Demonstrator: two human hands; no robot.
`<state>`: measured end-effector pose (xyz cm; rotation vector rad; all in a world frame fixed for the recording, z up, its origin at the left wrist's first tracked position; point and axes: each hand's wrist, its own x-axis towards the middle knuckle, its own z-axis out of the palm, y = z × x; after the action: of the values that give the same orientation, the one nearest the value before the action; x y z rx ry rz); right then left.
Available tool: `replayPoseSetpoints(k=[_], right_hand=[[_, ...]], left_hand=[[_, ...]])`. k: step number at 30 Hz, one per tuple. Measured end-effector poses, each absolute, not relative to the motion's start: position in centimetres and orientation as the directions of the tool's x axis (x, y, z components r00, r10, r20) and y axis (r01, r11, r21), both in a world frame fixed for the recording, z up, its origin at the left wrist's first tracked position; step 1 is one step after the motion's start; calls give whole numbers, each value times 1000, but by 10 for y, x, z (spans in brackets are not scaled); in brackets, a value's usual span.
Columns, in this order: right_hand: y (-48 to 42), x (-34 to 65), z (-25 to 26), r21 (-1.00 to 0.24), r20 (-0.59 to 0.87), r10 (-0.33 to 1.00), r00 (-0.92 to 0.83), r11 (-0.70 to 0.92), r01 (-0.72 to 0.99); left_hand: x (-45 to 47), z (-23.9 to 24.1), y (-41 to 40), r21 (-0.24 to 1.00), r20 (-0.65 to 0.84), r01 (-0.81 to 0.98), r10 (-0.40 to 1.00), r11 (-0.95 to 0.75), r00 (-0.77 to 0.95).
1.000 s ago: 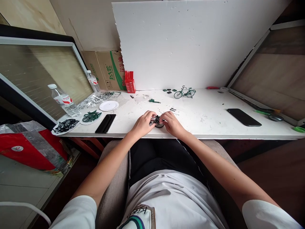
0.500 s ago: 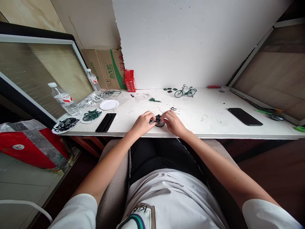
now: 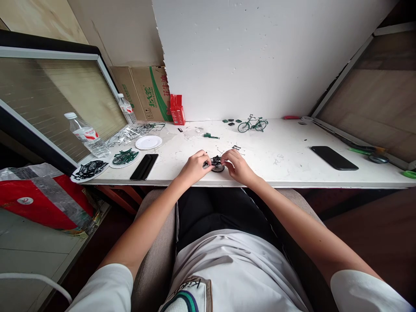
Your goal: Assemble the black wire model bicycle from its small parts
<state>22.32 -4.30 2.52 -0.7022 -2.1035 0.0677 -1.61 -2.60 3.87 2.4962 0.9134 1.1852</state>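
Observation:
Close to the table's front edge, a small black model bicycle is partly covered by my fingers, with one wheel showing between the hands. My left hand pinches it from the left side. On the other side, my right hand has thumb and fingertips closed on its right part; the exact piece they hold is too small to make out. Just beyond the hands lie thin black parts. A finished-looking green model bicycle stands farther back, and a green part lies left of it.
On the left are plates of black parts and green parts, a bare white plate, a phone and a water bottle. Another black phone lies right. A red box stands against the wall.
My right fingers have shifted very slightly at the black model bicycle. Both hands otherwise stay in place around it.

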Motion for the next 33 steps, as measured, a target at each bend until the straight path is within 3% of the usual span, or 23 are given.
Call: replayPoseSetpoints(k=[33], right_hand=[[-38,230,23,-185,757,455,-469,838,513]], left_hand=[[-19,34,-19,378,650,465,587,-800,482]])
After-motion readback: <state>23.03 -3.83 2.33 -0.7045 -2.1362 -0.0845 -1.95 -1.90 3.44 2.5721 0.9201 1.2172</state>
